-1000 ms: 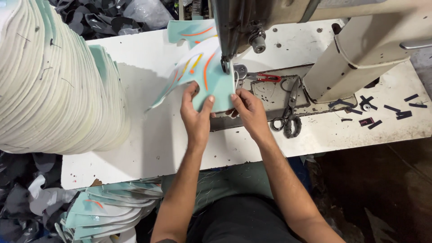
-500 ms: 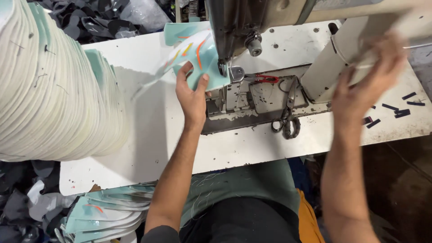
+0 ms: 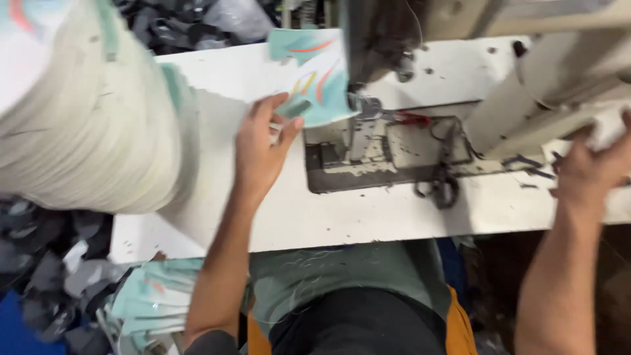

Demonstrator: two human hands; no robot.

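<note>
A teal fabric piece (image 3: 319,82) with orange and yellow stripes lies under the needle area of a cream sewing machine (image 3: 526,85). My left hand (image 3: 261,154) rests on the white table (image 3: 368,217), and its fingertips pinch the near left edge of that piece. My right hand (image 3: 591,171) is far to the right, against a white rounded part (image 3: 610,128) at the machine's right end. It is blurred, so its grip is unclear. The dark metal bed (image 3: 388,158) of the machine lies between my hands.
A tall leaning stack of white cut pieces (image 3: 85,118) fills the left side. More teal pieces (image 3: 151,302) are piled low at the left, beside my lap. Black scissors (image 3: 444,187) lie at the bed's front edge. Dark scraps (image 3: 190,23) lie behind the table.
My right hand left the fabric, swung up to the machine's right end, then dropped lower there. The left hand stayed on the teal piece, which shifted back and left. The view moved closer.
</note>
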